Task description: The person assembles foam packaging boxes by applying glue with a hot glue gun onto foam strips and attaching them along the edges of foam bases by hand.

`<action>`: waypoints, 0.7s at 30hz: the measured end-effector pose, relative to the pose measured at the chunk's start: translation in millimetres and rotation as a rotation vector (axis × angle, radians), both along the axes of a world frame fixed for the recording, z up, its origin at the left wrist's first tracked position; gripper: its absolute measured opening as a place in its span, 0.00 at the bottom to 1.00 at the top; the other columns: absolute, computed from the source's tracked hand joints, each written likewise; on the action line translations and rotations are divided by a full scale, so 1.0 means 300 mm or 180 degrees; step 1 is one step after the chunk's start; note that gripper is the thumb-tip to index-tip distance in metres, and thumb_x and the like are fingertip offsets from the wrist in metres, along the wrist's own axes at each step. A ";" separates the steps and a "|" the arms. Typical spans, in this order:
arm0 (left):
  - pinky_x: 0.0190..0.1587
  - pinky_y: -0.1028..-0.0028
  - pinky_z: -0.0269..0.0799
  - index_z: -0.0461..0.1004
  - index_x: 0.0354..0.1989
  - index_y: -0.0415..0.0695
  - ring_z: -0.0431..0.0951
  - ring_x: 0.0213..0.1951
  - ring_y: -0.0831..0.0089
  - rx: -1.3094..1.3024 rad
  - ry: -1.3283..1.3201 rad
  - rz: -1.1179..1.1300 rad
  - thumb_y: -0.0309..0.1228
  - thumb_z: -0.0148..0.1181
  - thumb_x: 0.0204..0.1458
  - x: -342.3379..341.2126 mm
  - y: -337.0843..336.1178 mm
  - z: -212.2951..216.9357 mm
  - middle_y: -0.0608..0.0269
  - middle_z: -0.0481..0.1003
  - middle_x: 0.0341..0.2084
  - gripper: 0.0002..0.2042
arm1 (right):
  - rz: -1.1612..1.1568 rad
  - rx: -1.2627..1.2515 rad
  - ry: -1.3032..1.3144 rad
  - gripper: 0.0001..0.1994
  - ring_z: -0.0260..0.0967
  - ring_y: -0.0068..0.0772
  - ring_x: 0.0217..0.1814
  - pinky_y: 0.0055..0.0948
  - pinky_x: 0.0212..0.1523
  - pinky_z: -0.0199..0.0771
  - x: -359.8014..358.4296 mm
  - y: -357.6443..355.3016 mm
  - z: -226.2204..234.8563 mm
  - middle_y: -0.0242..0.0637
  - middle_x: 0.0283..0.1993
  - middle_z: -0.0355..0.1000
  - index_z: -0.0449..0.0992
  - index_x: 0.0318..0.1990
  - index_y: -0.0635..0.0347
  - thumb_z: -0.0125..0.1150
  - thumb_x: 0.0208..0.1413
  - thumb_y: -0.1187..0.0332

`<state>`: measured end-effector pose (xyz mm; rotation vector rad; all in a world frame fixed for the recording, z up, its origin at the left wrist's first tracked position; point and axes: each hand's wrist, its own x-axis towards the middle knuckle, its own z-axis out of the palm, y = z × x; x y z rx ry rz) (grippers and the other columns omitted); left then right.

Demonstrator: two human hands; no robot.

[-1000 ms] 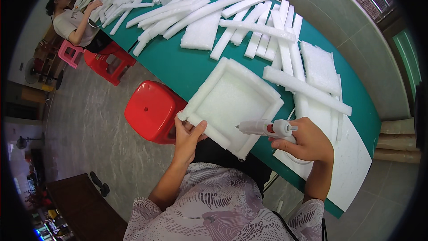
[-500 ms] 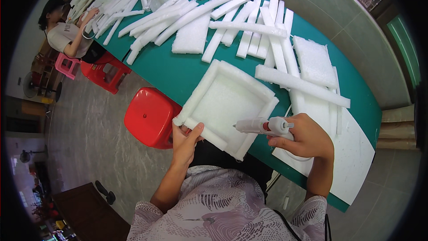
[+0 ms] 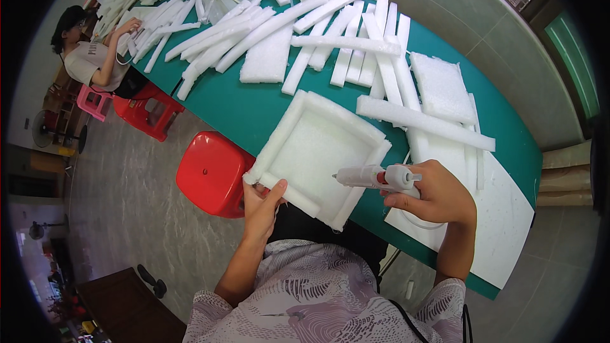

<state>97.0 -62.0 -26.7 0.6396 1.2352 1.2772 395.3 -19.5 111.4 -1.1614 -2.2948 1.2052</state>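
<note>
A square white foam tray [image 3: 321, 152] with raised strip walls hangs over the near table edge, tilted toward me. My left hand [image 3: 261, 208] grips its near-left corner, thumb on top of the near wall strip and fingers underneath. Between that near strip and the right wall there is a small gap at the near corner. My right hand [image 3: 433, 195] is wrapped round the handle of a white glue gun [image 3: 368, 177]. The gun's nozzle points left, over the right part of the tray; I cannot tell whether it touches the foam.
Loose foam strips [image 3: 273, 28] and foam slabs [image 3: 445, 89] cover much of the green table [image 3: 219, 111]. A white board [image 3: 489, 228] lies at the right. One red stool [image 3: 213, 174] stands left of the tray. At far left, another person [image 3: 98, 63] sits by the table.
My view has shifted slightly, so the table and the stool sit a little differently in it. Both hands keep their grips, and the gun stays over the tray.
</note>
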 end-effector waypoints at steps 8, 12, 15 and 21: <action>0.40 0.74 0.75 0.51 0.60 0.43 0.72 0.47 0.71 0.0025 -0.0091 -0.0105 0.27 0.59 0.54 -0.005 -0.006 -0.026 0.55 0.66 0.51 0.28 | -0.0033 0.0108 0.0079 0.15 0.73 0.45 0.26 0.33 0.31 0.69 0.006 -0.004 -0.004 0.43 0.26 0.74 0.75 0.39 0.60 0.62 0.52 0.58; 0.46 0.65 0.75 0.48 0.62 0.46 0.68 0.54 0.64 -0.0020 -0.0487 -0.0158 0.39 0.56 0.57 -0.022 -0.047 -0.034 0.54 0.61 0.56 0.29 | -0.0185 0.0108 0.0154 0.14 0.72 0.41 0.25 0.31 0.30 0.69 0.021 -0.012 -0.002 0.42 0.26 0.74 0.75 0.38 0.61 0.62 0.52 0.60; 0.50 0.55 0.72 0.48 0.63 0.49 0.65 0.58 0.58 0.0198 -0.0997 -0.0479 0.55 0.47 0.57 -0.066 -0.072 -0.035 0.54 0.59 0.58 0.33 | -0.0504 0.0141 0.0255 0.13 0.73 0.36 0.26 0.29 0.31 0.69 0.036 -0.026 -0.002 0.41 0.27 0.75 0.75 0.38 0.63 0.63 0.51 0.63; 0.49 0.55 0.72 0.56 0.57 0.42 0.65 0.58 0.57 0.0347 -0.1361 -0.0974 0.64 0.39 0.54 -0.191 -0.035 -0.021 0.52 0.62 0.56 0.36 | -0.1265 0.0201 0.0472 0.12 0.73 0.32 0.31 0.26 0.35 0.71 0.056 -0.039 -0.013 0.40 0.32 0.76 0.74 0.40 0.65 0.63 0.51 0.67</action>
